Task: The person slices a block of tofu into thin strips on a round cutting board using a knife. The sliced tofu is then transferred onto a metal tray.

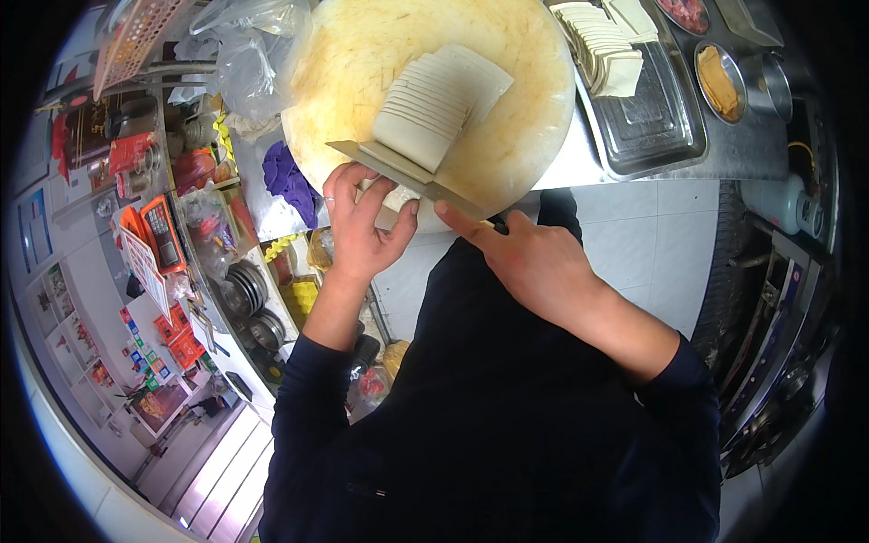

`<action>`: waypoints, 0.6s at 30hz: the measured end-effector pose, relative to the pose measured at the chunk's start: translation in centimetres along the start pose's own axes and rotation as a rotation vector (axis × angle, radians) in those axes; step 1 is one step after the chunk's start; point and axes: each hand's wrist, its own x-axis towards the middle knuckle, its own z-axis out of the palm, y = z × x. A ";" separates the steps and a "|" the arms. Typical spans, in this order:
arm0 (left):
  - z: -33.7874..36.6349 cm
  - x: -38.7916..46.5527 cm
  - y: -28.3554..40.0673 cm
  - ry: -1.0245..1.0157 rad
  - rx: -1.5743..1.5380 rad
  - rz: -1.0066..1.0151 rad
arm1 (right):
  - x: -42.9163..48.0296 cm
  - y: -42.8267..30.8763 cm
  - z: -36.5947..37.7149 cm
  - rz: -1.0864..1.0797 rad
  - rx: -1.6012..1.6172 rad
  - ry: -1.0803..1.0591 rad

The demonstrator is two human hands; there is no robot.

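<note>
My right hand (536, 261) grips a cleaver (451, 195) by its handle, the index finger laid along the blade. The blade stands on edge at the near side of a round chopping board (529, 129). Beyond it, touching its far face, leans a row of thin pale slices (424, 112) of what looks like firm tofu. On the near side of the blade, my left hand (370, 234) holds a small pale block (400, 199), fingertips close to the steel. The fingers partly hide this block.
A metal tray (655, 146) with more pale slices (604, 51) stands right of the board. Beyond are a bowl with yellow-orange sheets (718, 81) and a bowl of raw meat (686, 12). Left lie a purple cloth (288, 180) and clear plastic bags (251, 61).
</note>
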 end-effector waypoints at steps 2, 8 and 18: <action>0.0 0.0 0.0 -0.003 0.002 -0.005 | 0.0 0.1 0.2 -0.002 0.002 0.014; 0.0 0.0 0.1 -0.001 -0.009 -0.004 | 0.2 0.2 0.6 -0.002 0.009 0.019; -0.2 0.1 0.2 0.001 -0.007 0.013 | 0.6 0.3 1.0 0.011 0.038 -0.012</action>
